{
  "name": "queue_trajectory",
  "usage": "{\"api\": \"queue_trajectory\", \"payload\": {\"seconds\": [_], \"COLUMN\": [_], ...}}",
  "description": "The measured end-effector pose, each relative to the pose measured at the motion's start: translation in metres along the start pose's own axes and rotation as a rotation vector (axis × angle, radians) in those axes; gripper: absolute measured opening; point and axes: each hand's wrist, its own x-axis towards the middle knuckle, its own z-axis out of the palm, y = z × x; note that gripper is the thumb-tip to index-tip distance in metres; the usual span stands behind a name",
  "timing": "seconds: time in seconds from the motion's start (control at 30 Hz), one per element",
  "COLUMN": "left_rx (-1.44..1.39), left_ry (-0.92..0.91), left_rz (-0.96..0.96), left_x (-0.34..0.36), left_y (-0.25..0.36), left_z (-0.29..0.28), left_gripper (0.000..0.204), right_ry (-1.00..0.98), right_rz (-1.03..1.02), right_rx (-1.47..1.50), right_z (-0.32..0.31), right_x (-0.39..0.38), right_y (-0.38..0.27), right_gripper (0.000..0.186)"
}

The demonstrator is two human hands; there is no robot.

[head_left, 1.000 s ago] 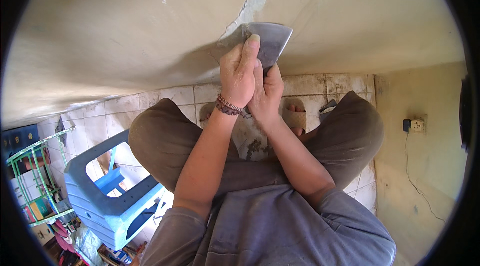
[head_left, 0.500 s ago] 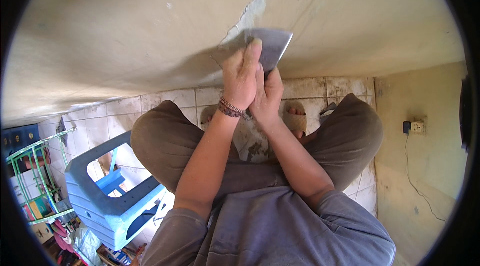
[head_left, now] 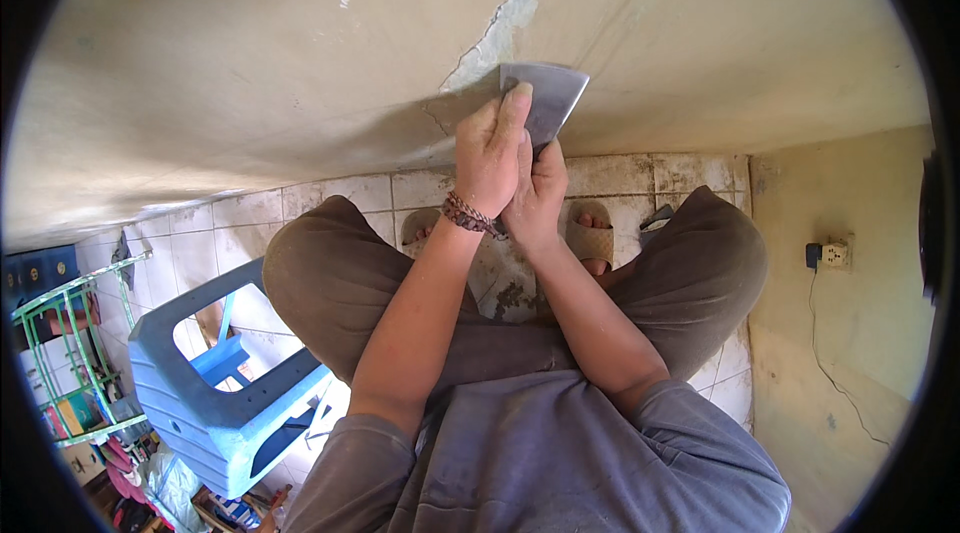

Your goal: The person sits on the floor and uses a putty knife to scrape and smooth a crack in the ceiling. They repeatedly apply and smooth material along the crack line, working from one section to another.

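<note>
Both my hands grip a scraper with a wide grey metal blade (head_left: 554,93). My left hand (head_left: 487,161) is closed around it, thumb pressed along the blade's left side. Just right of and below it, my right hand (head_left: 536,195) wraps the lower end, and the handle is hidden between the palms. The blade's broad edge points up toward the beige wall (head_left: 330,63), beside the bottom of a pale grey-green patch (head_left: 515,15) with a ragged crack on its left edge. Whether the blade touches the wall I cannot tell.
Dirty white tiles (head_left: 345,196) meet the wall below my hands. A blue plastic stool (head_left: 180,403) lies tipped over at left, near a green metal rack (head_left: 72,348) with assorted items. At right, a black plug with a cord sits in a wall socket (head_left: 836,254).
My hands and the scraper have shifted slightly right and down, showing more of the patch's lower end. The blade looks sharper than before, when motion smeared it.
</note>
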Motion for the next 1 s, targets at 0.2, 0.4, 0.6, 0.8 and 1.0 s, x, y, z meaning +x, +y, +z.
{"api": "queue_trajectory", "payload": {"seconds": [0.2,0.4,0.6,0.8,1.0], "left_rx": [0.084,-0.048,-0.023,-0.031,0.004], "left_ry": [0.046,-0.013,0.034,0.048,0.054], "left_rz": [0.088,-0.071,-0.005,-0.097,-0.07], "left_x": [0.002,0.0,0.004,-0.003,-0.004], "left_y": [-0.017,-0.003,-0.012,-0.024,-0.027], "left_z": [0.001,-0.014,-0.009,-0.001,-0.007], "left_gripper": [0.046,0.047,0.047,0.045,0.046], "right_ry": [0.021,-0.133,-0.077,-0.031,-0.064], "right_rz": [-0.057,0.023,0.012,-0.015,-0.011], "right_rx": [0.005,-0.057,-0.065,-0.001,0.012], "right_z": [0.001,0.0,0.002,-0.005,-0.001], "right_x": [0.0,0.003,0.004,-0.003,-0.004], "right_y": [0.009,-0.003,-0.007,0.021,0.019], "right_gripper": [0.023,0.023,0.025,0.022,0.022]}}
